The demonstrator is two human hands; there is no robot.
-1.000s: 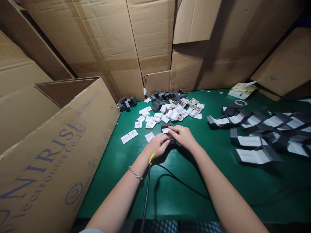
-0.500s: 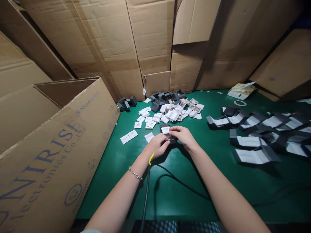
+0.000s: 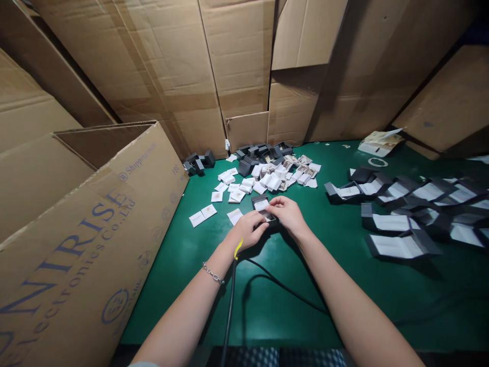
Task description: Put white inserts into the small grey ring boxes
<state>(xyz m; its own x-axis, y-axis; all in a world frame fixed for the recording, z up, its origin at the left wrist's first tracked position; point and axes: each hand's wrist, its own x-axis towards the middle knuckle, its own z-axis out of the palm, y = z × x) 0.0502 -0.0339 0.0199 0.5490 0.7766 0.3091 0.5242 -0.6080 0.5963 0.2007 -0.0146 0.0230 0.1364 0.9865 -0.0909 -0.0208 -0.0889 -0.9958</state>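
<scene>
A small dark box lies on the green table between both my hands, with a white card in it. My left hand grips the box's near left side, fingers curled. My right hand pinches the box and the card's right edge. Just beyond lies a heap of white cards and small dark boxes.
A large printed carton lies on its side at the left. Cardboard sheets wall the back. Rows of open dark boxes with white inserts fill the right. Loose cards sit left of my hands. A black cable runs toward me.
My right hand has drawn back slightly toward the box's right side, uncovering more of the white card. The box has barely moved.
</scene>
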